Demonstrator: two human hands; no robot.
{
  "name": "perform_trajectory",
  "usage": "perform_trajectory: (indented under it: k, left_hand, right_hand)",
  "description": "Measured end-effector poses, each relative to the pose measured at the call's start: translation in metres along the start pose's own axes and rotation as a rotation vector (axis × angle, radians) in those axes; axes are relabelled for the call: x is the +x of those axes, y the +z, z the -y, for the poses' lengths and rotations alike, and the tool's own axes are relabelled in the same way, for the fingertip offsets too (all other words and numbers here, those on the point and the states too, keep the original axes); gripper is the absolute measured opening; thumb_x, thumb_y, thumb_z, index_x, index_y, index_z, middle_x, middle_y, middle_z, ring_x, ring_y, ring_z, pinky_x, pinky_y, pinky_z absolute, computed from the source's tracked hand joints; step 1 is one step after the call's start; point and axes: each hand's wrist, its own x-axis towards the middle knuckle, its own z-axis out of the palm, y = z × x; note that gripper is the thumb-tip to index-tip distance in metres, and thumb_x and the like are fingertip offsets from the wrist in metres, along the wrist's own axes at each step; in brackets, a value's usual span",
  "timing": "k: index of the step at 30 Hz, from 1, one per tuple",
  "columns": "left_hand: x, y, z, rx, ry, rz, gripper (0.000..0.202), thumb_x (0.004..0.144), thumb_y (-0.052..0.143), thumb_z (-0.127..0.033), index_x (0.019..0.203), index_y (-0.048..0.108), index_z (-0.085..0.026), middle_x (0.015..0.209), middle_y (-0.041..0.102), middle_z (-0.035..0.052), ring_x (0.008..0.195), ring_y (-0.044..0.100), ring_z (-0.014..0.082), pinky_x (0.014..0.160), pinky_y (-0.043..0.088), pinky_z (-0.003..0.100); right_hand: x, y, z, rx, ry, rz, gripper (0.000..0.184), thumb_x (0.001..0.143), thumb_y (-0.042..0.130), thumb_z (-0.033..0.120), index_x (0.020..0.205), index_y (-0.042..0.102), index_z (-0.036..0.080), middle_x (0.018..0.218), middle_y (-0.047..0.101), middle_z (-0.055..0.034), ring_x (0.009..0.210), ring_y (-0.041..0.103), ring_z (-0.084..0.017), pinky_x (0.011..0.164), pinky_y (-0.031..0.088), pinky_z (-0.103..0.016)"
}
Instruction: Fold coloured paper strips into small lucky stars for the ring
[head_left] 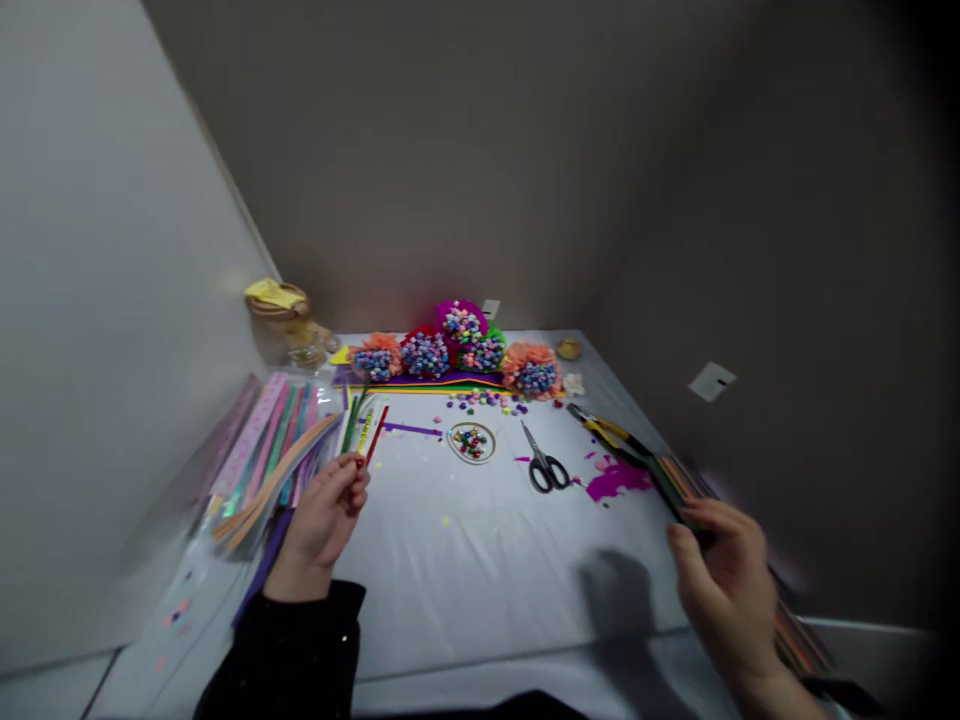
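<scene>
My left hand is closed in a pinch on a thin red strip, held upright above the left of the table. Just behind it are a green strip and a yellow-patterned strip; whether the fingers touch these I cannot tell. At the right edge my right hand has its thumb and fingers closed around a dark strip, beside a bundle of coloured strips that runs on behind the hand. Scissors with black handles and yellow-black pliers lie between the hands.
Bead-covered paper flowers line the back. A round dish holds small shiny beads, with loose beads behind. Magenta scraps lie right. Packs of coloured strips and a basket stand left; walls enclose the table.
</scene>
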Motion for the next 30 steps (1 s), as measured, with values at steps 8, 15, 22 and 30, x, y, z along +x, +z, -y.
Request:
perform_trajectory:
  k: [8, 15, 22, 30]
  left_hand:
    - [-0.056, -0.023, 0.027, -0.196, -0.030, -0.033, 0.024, 0.057, 0.075, -0.021, 0.073, 0.059, -0.014, 0.059, 0.043, -0.0032, 0.046, 0.038, 0.0015, 0.037, 0.028, 0.009]
    - [-0.107, 0.043, 0.107, 0.146, -0.489, 0.376, 0.019, 0.060, 0.070, -0.023, 0.072, 0.061, -0.012, 0.055, 0.053, 0.0001, 0.042, 0.043, 0.0057, 0.039, 0.031, 0.018]
    - [-0.048, 0.109, 0.075, 0.070, -0.135, 0.225, 0.027, 0.063, 0.072, -0.030, 0.081, 0.062, -0.014, 0.062, 0.054, -0.0017, 0.051, 0.048, 0.0058, 0.047, 0.036, 0.018]
    - [0.046, 0.096, 0.101, 0.446, 0.275, 0.137, 0.022, 0.065, 0.070, -0.028, 0.081, 0.067, -0.013, 0.073, 0.067, 0.0026, 0.058, 0.056, 0.0096, 0.055, 0.046, 0.021]
  right_hand:
    - [0.030, 0.053, 0.043, 0.221, -0.343, 0.496, 0.005, 0.080, 0.054, 0.023, 0.082, 0.058, 0.022, 0.087, 0.058, -0.0076, 0.086, 0.055, -0.022, 0.077, 0.045, -0.037]
    - [0.026, 0.096, 0.098, 0.390, -0.309, 0.891, 0.008, 0.083, 0.051, 0.024, 0.082, 0.058, 0.021, 0.084, 0.061, -0.0053, 0.083, 0.056, -0.019, 0.077, 0.043, -0.031]
    - [0.028, 0.164, 0.072, 0.655, 0.192, 0.595, 0.017, 0.084, 0.050, 0.034, 0.078, 0.054, 0.019, 0.071, 0.053, 0.0001, 0.066, 0.049, -0.014, 0.065, 0.041, -0.026]
    - [0.025, 0.182, 0.041, 0.452, 0.056, 0.578, 0.010, 0.080, 0.052, 0.024, 0.080, 0.060, 0.018, 0.078, 0.060, -0.0030, 0.071, 0.055, -0.016, 0.064, 0.044, -0.026]
